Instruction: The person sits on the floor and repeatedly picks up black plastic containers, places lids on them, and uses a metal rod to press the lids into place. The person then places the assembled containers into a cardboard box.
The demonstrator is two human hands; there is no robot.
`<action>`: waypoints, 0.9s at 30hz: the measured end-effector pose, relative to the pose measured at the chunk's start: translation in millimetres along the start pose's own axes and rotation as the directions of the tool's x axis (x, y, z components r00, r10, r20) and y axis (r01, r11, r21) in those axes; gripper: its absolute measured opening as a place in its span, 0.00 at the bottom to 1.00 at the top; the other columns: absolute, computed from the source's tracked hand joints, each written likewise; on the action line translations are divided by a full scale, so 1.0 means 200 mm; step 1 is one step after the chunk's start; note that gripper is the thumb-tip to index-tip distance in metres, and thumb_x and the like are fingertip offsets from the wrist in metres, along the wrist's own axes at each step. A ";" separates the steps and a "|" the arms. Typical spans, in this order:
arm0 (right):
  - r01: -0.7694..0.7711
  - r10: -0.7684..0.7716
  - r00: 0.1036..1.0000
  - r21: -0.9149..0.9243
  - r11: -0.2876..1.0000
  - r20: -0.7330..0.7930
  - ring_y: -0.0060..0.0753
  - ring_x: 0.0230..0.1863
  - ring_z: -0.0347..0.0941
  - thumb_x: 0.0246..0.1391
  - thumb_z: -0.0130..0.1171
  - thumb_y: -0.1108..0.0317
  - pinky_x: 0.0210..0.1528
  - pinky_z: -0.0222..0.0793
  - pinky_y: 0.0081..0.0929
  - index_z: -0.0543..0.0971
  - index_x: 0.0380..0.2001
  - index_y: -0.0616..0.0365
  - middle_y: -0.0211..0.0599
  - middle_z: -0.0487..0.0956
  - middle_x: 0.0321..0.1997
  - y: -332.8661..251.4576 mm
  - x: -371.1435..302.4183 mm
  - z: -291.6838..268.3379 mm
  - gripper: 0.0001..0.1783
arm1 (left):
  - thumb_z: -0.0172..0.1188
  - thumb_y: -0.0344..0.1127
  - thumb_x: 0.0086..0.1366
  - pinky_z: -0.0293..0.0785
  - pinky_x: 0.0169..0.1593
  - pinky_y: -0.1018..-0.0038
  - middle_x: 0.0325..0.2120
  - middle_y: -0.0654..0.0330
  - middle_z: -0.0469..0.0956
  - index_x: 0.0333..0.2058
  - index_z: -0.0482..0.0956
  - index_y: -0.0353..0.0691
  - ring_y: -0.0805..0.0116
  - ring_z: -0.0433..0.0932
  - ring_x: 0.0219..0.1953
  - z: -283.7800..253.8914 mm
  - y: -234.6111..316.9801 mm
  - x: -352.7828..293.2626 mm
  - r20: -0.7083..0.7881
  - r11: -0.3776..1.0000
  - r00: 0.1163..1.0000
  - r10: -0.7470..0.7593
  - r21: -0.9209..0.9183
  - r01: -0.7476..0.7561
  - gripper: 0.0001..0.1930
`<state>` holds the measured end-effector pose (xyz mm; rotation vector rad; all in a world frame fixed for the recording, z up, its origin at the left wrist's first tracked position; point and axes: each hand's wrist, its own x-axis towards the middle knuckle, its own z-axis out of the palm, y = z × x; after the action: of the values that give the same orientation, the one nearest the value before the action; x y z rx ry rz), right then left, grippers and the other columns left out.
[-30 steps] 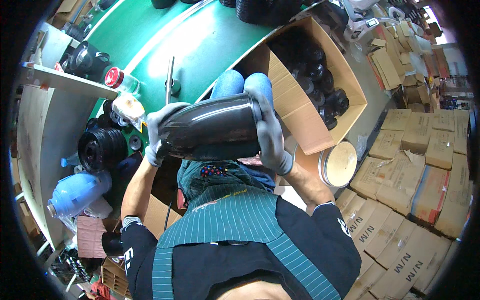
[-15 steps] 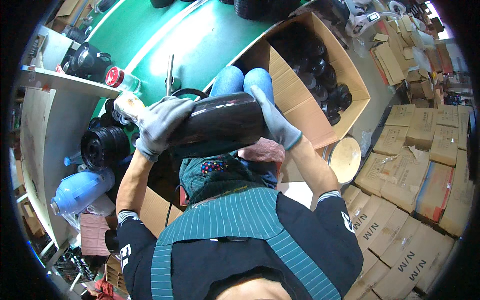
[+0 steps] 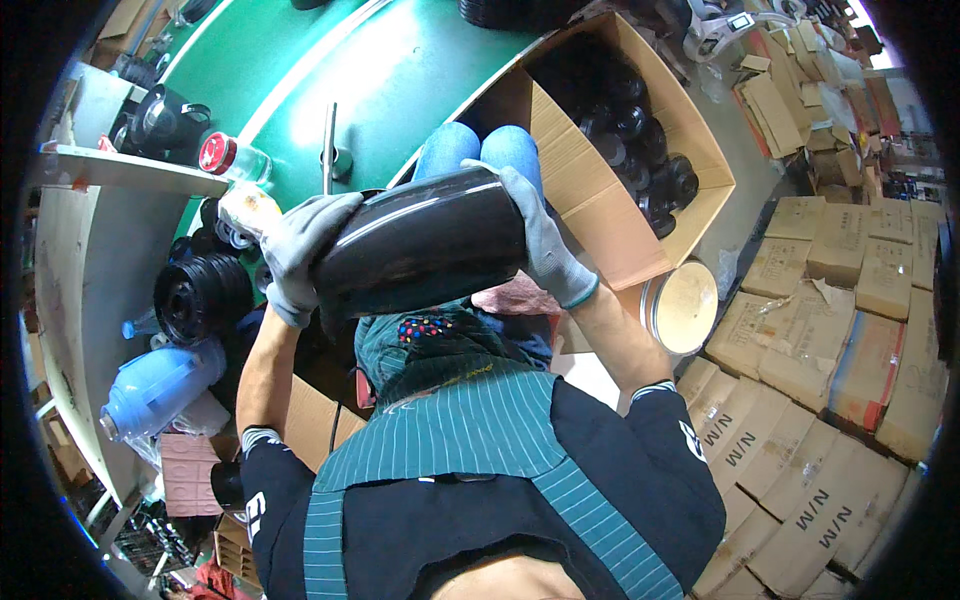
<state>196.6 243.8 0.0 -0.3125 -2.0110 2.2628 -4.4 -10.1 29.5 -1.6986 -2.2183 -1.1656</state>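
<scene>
A glossy black cylinder, large and smooth, lies crosswise between my hands above my lap, its left end a little nearer me. My left hand, in a grey glove, wraps round the left end. Against the right end my right hand, also gloved in grey, presses with its palm and fingers. The undersides of both grips are hidden by the cylinder. Beyond it show my knees in blue jeans, and a pink cloth lies on my lap just behind it.
On the right stands an open carton with several black round parts inside. Near it is a round, pale-topped stool. Stacked cartons fill the right side. At left are a shelf, a red-lidded jar, black spools and a blue jug.
The black cylinder has turned in my hands and shifted slightly left. A black curved loop that stood up behind its left end is now mostly out of sight.
</scene>
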 end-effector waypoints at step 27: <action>0.007 -0.116 0.982 -0.585 0.811 -0.150 0.44 0.59 0.80 0.55 0.73 0.50 0.63 0.75 0.35 0.83 0.57 0.58 0.41 0.85 0.54 -0.16 0.03 -0.33 0.31 | 0.72 0.29 0.53 0.70 0.71 0.49 0.62 0.45 0.77 0.62 0.78 0.40 0.44 0.76 0.65 0.61 -0.05 -0.15 0.401 0.976 0.893 0.204 -0.008 -0.220 0.34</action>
<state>202.5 313.4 24.8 -0.4651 -2.5183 1.4534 39.9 41.9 -76.6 -2.2649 -2.1603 -0.7734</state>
